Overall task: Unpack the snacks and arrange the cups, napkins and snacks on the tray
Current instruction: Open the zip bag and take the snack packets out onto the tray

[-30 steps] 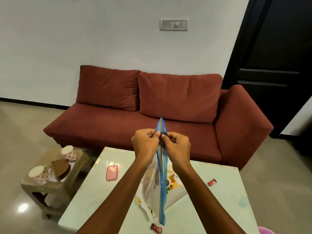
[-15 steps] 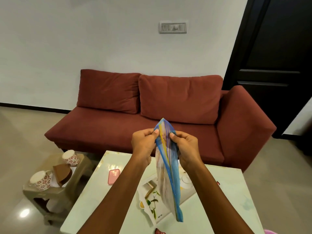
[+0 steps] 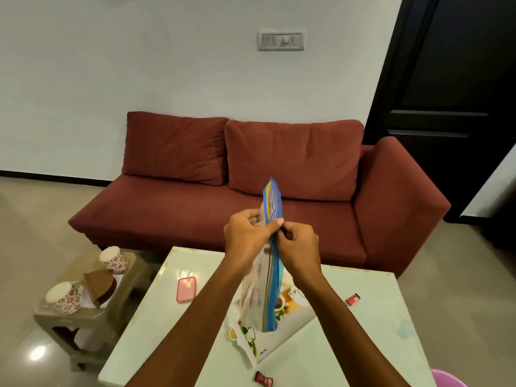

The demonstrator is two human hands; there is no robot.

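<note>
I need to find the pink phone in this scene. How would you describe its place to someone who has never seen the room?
Start at the pale table in front of the red sofa. On its far left part, left of the person's left forearm, lies the pink phone, flat and alone. It is a rounded rectangle, much larger than the small red wrapped snacks on the table's right and near sides.

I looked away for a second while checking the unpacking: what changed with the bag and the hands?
The zip bag, spread open half a second ago, is pinched flat again between the left hand and right hand, above the tray. Both hands kept their grip. Cups, phone and sweets stayed put.
</note>
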